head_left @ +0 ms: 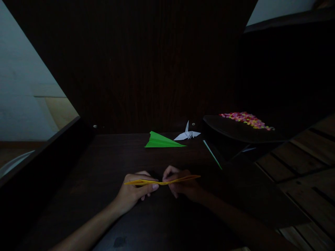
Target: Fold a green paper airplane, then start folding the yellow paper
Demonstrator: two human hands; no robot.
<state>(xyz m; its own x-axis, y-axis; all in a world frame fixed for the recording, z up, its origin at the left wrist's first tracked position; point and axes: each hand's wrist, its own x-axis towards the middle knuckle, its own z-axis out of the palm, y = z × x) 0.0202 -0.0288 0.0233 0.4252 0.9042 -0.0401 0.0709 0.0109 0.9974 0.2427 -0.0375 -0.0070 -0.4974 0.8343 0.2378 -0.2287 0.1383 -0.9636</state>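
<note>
Both my hands hold a folded yellow paper (180, 179), seen nearly edge-on as a thin strip that dips slightly in the middle. My left hand (138, 186) pinches it left of centre, thumb on the near side and fingers behind. My right hand (180, 184) grips it right of centre, partly in shadow, with some fingers hidden by the paper. Past my hands a green paper plane (163, 141) lies on the dark wooden surface (110, 157). Beside its tip stands a white origami crane (187, 134), wings spread.
A thin green-and-white strip (212, 154) lies on the right. Behind it, a dark rounded shelf (222, 127) bears a heap of small pink, red and yellow pieces (247, 120). A tall wooden panel (157, 69) closes the back, and a raised side board (52, 146) runs along the left.
</note>
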